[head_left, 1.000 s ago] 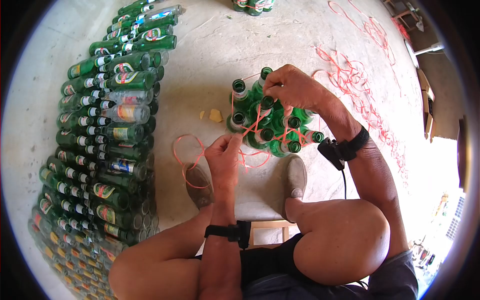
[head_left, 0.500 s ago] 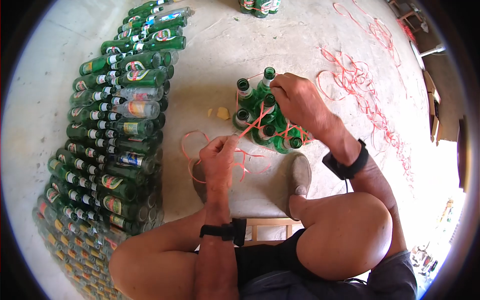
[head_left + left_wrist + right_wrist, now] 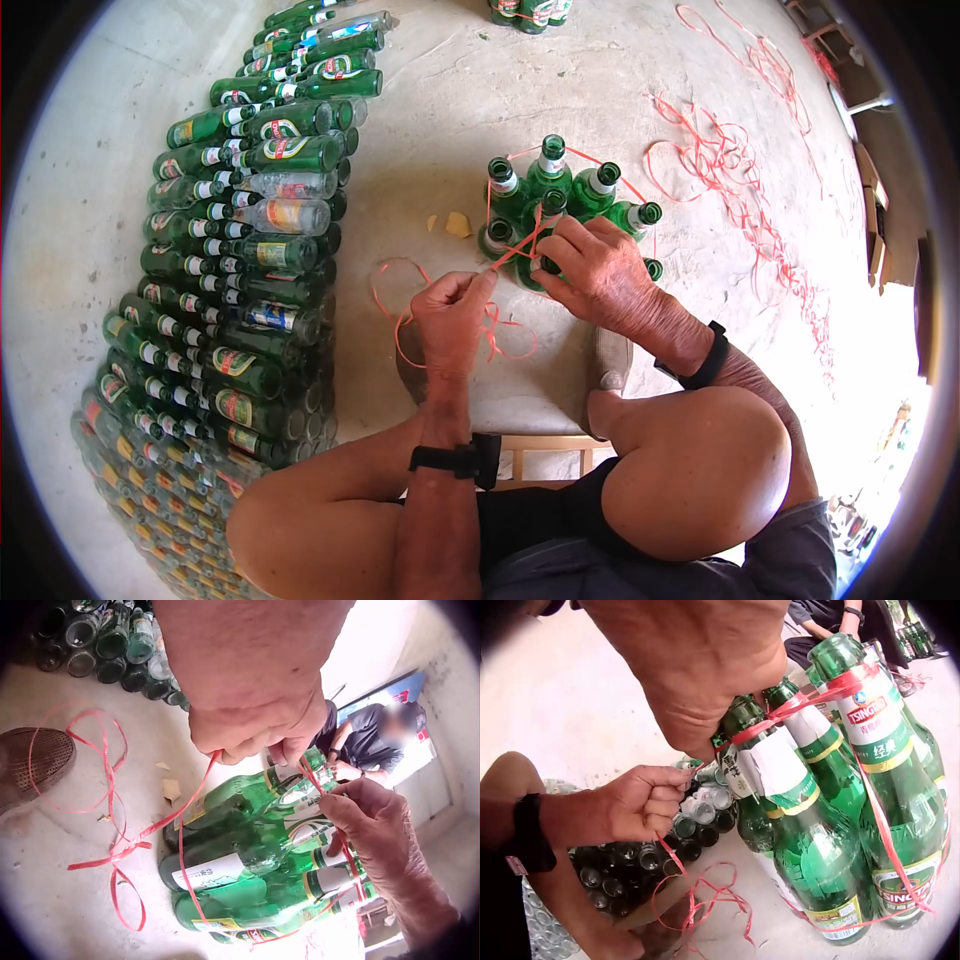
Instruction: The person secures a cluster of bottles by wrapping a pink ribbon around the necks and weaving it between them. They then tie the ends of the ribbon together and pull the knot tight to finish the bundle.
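Several green bottles point(image 3: 549, 178) stand upright in a cluster on the floor, with pink-red twine point(image 3: 882, 817) around their necks and sides. The left hand point(image 3: 452, 318), left of the cluster, pinches the twine between thumb and curled fingers; a stretch runs taut to the bottle necks and a loose tail hangs below. Over the near bottles, the right hand point(image 3: 604, 275) has its fingers bent at the necks. In the left wrist view, the right hand's point(image 3: 378, 838) thumb and fingers pinch the twine beside a bottle neck.
Stacked bottles point(image 3: 290, 216) lie on their sides along the left. Loose twine point(image 3: 728, 170) is spread on the floor at the right. Another bottle bundle point(image 3: 533, 12) stands at the top. Yellowish scraps point(image 3: 458, 224) lie left of the cluster. Shoes and a wooden stool point(image 3: 540, 443) are near the person.
The right hand has moved from the far bottle necks down toward the near ones, uncovering bottles at the back right. The left hand still pinches the twine and has shifted slightly right.
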`<state>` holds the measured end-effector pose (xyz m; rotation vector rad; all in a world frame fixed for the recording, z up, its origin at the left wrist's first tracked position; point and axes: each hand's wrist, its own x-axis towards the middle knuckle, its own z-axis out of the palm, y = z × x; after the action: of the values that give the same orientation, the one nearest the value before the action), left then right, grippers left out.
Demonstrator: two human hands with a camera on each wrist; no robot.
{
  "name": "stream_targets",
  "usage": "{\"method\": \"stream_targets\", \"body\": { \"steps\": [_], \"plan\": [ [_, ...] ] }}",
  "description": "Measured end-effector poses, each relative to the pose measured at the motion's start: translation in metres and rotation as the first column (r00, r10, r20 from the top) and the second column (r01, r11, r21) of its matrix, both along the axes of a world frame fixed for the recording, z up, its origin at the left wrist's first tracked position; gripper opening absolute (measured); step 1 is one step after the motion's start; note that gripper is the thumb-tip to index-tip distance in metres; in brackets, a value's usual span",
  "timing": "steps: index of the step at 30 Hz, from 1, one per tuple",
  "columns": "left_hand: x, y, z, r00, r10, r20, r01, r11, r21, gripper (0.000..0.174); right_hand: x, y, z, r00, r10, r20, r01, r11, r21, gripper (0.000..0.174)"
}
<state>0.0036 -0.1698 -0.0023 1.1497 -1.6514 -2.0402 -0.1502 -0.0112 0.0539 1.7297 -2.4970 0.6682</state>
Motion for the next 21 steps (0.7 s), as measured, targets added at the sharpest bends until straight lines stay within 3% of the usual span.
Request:
{"method": "stream_targets", "body": {
  "steps": [2,6,14,21],
  "plan": [
    [-0.001,-0.001,0.003,0.999,-0.003,0.042,0.005,0.999,-0.050,0.016,-0.001,0.002,-0.003,0.999,0.009,-0.048,-0.008,1.000,0.002,0.027],
    [0.001,0.001,0.002,0.999,0.030,-0.031,-0.031,0.999,-0.041,0.016,-0.001,0.003,-0.002,0.996,0.046,-0.080,-0.046,0.999,0.003,0.027],
    [0.016,0.006,0.009,0.999,0.003,0.047,0.002,0.996,-0.093,0.014,-0.011,0.015,0.000,0.985,0.163,-0.052,-0.162,0.986,0.037,0.022],
    [0.024,0.013,0.012,1.000,-0.009,-0.026,0.008,1.000,-0.026,0.013,-0.013,0.019,-0.002,0.980,0.196,-0.041,-0.196,0.981,0.017,0.026]
  ]
}}
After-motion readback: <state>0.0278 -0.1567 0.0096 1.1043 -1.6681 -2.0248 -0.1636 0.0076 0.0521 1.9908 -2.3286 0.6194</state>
